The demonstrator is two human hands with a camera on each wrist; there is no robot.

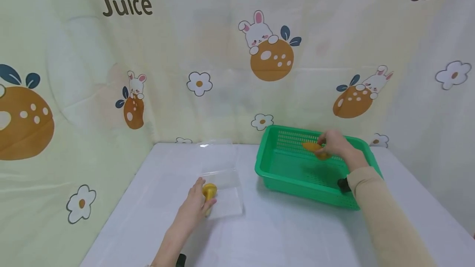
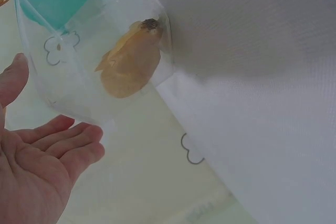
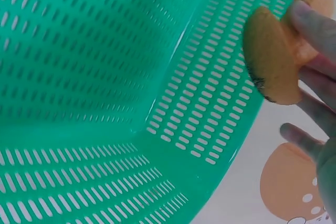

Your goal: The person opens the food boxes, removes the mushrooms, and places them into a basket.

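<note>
My right hand (image 1: 335, 143) is over the far right part of a green plastic basket (image 1: 272, 182). It pinches an orange-tan, mushroom-shaped piece (image 3: 270, 56) with a curved cap, dark along one edge; thumb and fingers hold its narrower part. My left hand (image 1: 193, 203) is at the left side of a clear plastic box (image 1: 228, 203), its thumb and fingers spread. A yellow, mushroom-like piece (image 1: 209, 191) lies in the box beside that hand. The left wrist view shows this piece through the clear wall, with a dark end, apart from the fingers.
The box's clear lid (image 1: 217, 155) stands open toward the back. Box and basket share a white table (image 1: 156, 184), with the basket to the right. A printed curtain (image 1: 219, 52) hangs behind the table. Small black devices (image 1: 344, 185) are at both wrists.
</note>
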